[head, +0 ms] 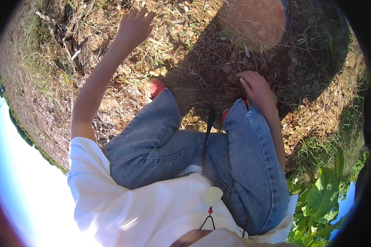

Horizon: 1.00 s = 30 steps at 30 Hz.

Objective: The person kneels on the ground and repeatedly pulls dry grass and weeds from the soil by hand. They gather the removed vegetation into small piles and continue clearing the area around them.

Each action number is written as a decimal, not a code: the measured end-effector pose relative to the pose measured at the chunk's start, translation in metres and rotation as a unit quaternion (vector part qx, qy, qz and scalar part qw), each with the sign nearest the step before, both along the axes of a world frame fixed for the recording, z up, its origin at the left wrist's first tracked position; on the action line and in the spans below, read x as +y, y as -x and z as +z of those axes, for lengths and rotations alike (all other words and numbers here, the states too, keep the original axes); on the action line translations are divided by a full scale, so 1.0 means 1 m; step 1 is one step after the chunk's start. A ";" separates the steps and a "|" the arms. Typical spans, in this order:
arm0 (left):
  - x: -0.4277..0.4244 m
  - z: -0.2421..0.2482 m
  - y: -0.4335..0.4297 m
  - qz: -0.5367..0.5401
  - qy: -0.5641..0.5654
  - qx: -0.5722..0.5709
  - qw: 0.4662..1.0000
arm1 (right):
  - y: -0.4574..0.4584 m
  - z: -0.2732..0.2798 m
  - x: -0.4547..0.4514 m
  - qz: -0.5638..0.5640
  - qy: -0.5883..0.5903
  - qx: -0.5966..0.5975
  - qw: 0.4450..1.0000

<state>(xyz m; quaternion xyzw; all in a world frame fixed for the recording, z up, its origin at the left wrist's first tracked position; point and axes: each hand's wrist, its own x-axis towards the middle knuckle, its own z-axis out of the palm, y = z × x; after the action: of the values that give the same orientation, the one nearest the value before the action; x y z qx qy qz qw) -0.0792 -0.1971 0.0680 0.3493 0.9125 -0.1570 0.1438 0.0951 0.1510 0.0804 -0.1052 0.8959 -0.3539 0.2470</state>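
Observation:
My left hand (137, 26) reaches out at the upper left, over sunlit dry grass (170, 18), with its fingers somewhat apart and nothing seen in it. Close beside my knee in blue jeans (250, 148), my right hand (257, 88) is bent downward over shaded soil (216, 72). Its fingertips are near clods of earth; whether they touch or pinch anything cannot be told. Red shoes (156, 88) show beyond the trouser hems. A pale green pendant (212, 196) with a red bead hangs on a dark cord before my white shirt (160, 210).
Dry stalks and woody stems (69, 51) lie at the upper left. Large green leaves (323, 193) grow at the lower right, with grass (318, 148) above them. A dark strap (209, 123) dangles between my legs. My shadow covers much of the ground at the upper right.

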 end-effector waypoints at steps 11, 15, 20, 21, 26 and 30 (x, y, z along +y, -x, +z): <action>0.046 -0.035 -0.069 -0.175 -0.254 -0.311 0.899 | 0.090 -0.035 -0.014 0.097 -0.225 0.279 0.929; 0.049 -0.025 -0.062 -0.112 -0.285 -0.322 0.896 | 0.102 -0.049 -0.018 0.128 -0.323 0.197 0.917; 0.067 -0.012 -0.046 0.011 -0.388 -0.267 0.882 | 0.086 -0.045 -0.020 0.003 -0.135 0.008 0.991; 0.074 -0.009 -0.042 0.065 -0.366 -0.306 0.876 | 0.081 -0.033 -0.025 -0.001 -0.025 0.008 1.000; 0.120 0.008 -0.047 0.319 -0.376 -0.635 0.595 | 0.045 0.035 -0.088 0.026 0.216 0.003 0.976; 0.177 0.027 -0.080 0.236 -0.206 -0.875 0.370 | 0.020 0.059 -0.129 0.199 0.292 -0.093 0.931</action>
<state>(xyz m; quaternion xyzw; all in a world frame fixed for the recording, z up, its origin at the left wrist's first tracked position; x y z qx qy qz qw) 0.0006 -0.0204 0.0946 0.0806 0.3267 0.4690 0.8166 0.0751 0.0222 0.1395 -0.3158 0.6866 -0.5517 0.3527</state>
